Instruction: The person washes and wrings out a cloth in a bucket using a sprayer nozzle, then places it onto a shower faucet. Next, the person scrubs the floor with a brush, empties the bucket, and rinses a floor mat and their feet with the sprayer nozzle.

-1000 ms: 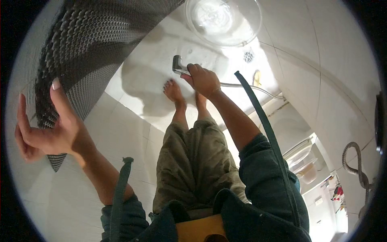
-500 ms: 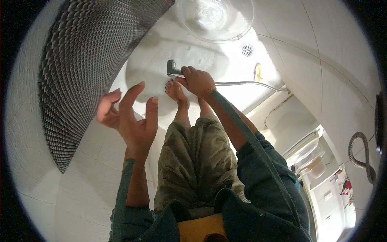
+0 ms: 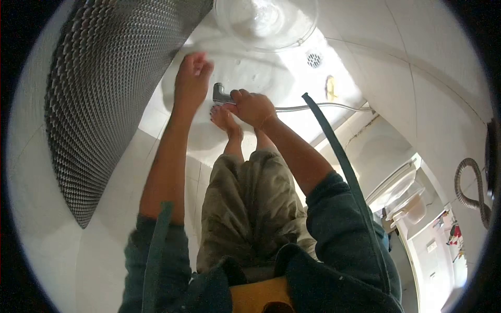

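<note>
My right hand (image 3: 254,109) is wrapped round the handle of a grey and chrome handheld shower head (image 3: 219,94), held low above the floor close to my bare foot (image 3: 225,119). A silver hose (image 3: 323,106) runs from it to the right. My left hand (image 3: 192,83) is raised beside a dark grey textured mat (image 3: 115,88), its fingers loosely bent and slightly blurred. Nothing shows in that hand. I cannot tell whether it touches the mat, which stands curved along the left side.
A clear round basin (image 3: 266,26) sits on the wet white floor at the top. Right of it are a floor drain (image 3: 314,60) and a yellowish object (image 3: 330,87). A grey corrugated hose (image 3: 464,182) hangs at the far right.
My left hand has reached forward and up from beside my legs toward the floor near the mat, its spread fingers now more bent. My right hand still grips the shower head, nearly in place.
</note>
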Motion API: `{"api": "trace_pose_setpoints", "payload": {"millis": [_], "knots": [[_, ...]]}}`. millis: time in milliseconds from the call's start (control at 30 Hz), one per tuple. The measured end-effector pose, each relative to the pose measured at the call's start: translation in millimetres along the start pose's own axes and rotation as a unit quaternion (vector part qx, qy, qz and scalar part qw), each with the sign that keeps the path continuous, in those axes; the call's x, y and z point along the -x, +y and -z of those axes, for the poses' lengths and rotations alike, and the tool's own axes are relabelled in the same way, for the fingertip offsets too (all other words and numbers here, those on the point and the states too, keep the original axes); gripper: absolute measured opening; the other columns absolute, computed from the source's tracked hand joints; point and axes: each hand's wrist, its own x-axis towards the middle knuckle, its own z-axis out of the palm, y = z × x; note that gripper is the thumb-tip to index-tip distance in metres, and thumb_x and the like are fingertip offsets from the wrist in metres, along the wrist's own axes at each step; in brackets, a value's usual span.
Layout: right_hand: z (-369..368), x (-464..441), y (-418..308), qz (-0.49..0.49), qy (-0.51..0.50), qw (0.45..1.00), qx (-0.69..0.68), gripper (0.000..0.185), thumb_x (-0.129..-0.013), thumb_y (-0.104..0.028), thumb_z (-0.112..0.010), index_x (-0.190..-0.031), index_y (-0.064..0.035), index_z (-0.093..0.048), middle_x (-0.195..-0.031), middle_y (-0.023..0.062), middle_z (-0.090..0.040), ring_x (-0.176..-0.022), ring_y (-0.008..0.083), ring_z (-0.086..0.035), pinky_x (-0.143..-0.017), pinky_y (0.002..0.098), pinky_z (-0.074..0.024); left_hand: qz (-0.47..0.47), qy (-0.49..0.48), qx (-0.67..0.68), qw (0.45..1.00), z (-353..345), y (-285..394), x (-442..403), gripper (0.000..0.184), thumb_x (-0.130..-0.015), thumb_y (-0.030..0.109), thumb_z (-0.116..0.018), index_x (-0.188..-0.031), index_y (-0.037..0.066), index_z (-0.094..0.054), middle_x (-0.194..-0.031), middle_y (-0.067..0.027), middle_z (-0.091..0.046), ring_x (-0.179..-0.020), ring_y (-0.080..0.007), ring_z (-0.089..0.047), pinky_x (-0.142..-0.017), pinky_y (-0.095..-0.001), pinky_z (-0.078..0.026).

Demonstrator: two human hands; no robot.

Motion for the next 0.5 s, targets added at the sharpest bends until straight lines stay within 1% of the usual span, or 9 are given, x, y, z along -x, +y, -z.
{"api": "trace_pose_setpoints", "payload": {"millis": [33, 100, 200, 233, 300, 333, 400, 433, 500], "knots": [[-2, 1, -1, -0.002, -0.001, 1.0, -0.003, 0.039, -0.085, -0.045, -0.045, -0.092, -0.0067, -0.05, -0.083, 0.0107, -0.059, -0.076, 0.0269, -0.062, -0.062, 0.0388, -0.0488, 0.005, -0.011, 0.02, 1.0, -17, -23, -30, 0.04, -0.081, 0.02, -0.058, -0.114, 0.0, -0.047, -0.1, -0.0128, -0.057, -0.09, -0.0237, -0.056, -0.081, -0.0327, -0.044], [0, 1, -4, -0.005, -0.005, 1.0, 0.003, 0.04, -0.085, -0.046, -0.045, -0.093, -0.0066, -0.05, -0.085, 0.0104, -0.058, -0.077, 0.0268, -0.062, -0.063, 0.0385, -0.049, 0.145, -0.021, 0.071, 0.987, -43, -8, -67, 0.044, -0.083, 0.021, -0.054, -0.117, -0.003, -0.042, -0.105, -0.015, -0.056, -0.096, -0.0253, -0.056, -0.082, -0.0341, -0.044], [0, 0, -2, -0.017, -0.035, 0.999, 0.016, 0.041, -0.085, -0.046, -0.046, -0.096, -0.007, -0.049, -0.089, 0.0093, -0.057, -0.079, 0.0264, -0.062, -0.065, 0.0368, -0.0498, 0.201, -0.077, 0.059, 0.975, -75, -38, -122, 0.038, -0.083, 0.015, -0.052, -0.114, -0.004, -0.041, -0.1, -0.0159, -0.056, -0.091, -0.0247, -0.058, -0.075, -0.0334, -0.047], [-5, 1, 1, -0.001, -0.039, 0.999, 0.009, 0.041, -0.085, -0.046, -0.046, -0.097, -0.0069, -0.049, -0.09, 0.0093, -0.057, -0.08, 0.0259, -0.062, -0.065, 0.0366, -0.0499, 0.202, -0.078, 0.058, 0.975, -81, -39, -124, 0.038, -0.083, 0.015, -0.052, -0.114, -0.004, -0.041, -0.1, -0.0159, -0.056, -0.091, -0.0247, -0.058, -0.075, -0.0334, -0.047], [-19, 5, 1, 0.016, -0.049, 0.999, 0.0, 0.041, -0.085, -0.045, -0.046, -0.098, -0.0068, -0.049, -0.09, 0.0093, -0.057, -0.08, 0.0254, -0.062, -0.066, 0.0363, -0.0499, 0.265, -0.014, 0.137, 0.955, -84, -17, -116, 0.031, -0.083, 0.008, -0.051, -0.11, -0.004, -0.041, -0.097, -0.0166, -0.055, -0.086, -0.0245, -0.061, -0.066, -0.0317, -0.051], [-26, 5, 0, 0.014, -0.052, 0.999, 0.005, 0.04, -0.085, -0.045, -0.046, -0.099, -0.0068, -0.048, -0.091, 0.009, -0.056, -0.08, 0.0248, -0.062, -0.066, 0.0361, -0.0499, 0.267, -0.01, 0.136, 0.954, -82, -16, -117, 0.031, -0.083, 0.008, -0.051, -0.11, -0.004, -0.041, -0.097, -0.0166, -0.055, -0.086, -0.0245, -0.061, -0.066, -0.0317, -0.051], [-36, 4, 1, 0.01, -0.053, 0.999, 0.007, 0.04, -0.086, -0.044, -0.045, -0.1, -0.0068, -0.048, -0.091, 0.0088, -0.056, -0.08, 0.0241, -0.061, -0.066, 0.0358, -0.0499, 0.23, -0.058, 0.184, 0.954, -84, -26, -124, 0.027, -0.082, 0.005, -0.051, -0.105, -0.002, -0.041, -0.095, -0.0157, -0.054, -0.076, -0.0238, -0.062, -0.055, -0.0299, -0.053], [-41, 5, 2, 0.012, -0.055, 0.998, 0.021, 0.041, -0.086, -0.044, -0.045, -0.1, -0.0067, -0.048, -0.091, 0.0087, -0.056, -0.08, 0.0238, -0.062, -0.066, 0.0355, -0.0499, 0.234, -0.059, 0.181, 0.953, -84, -31, -124, 0.027, -0.082, 0.005, -0.051, -0.105, -0.002, -0.041, -0.095, -0.0157, -0.054, -0.076, -0.0238, -0.062, -0.055, -0.0299, -0.053], [-46, 3, 0, 0.019, -0.052, 0.998, 0.032, 0.041, -0.085, -0.045, -0.045, -0.1, -0.0067, -0.048, -0.092, 0.0085, -0.056, -0.08, 0.0235, -0.062, -0.066, 0.0351, -0.0499, 0.24, -0.043, 0.21, 0.947, -75, -24, -128, 0.039, -0.085, 0.007, -0.048, -0.12, 0.004, -0.033, -0.099, -0.0127, -0.052, -0.076, -0.0225, -0.061, -0.073, -0.0358, -0.053]]}}
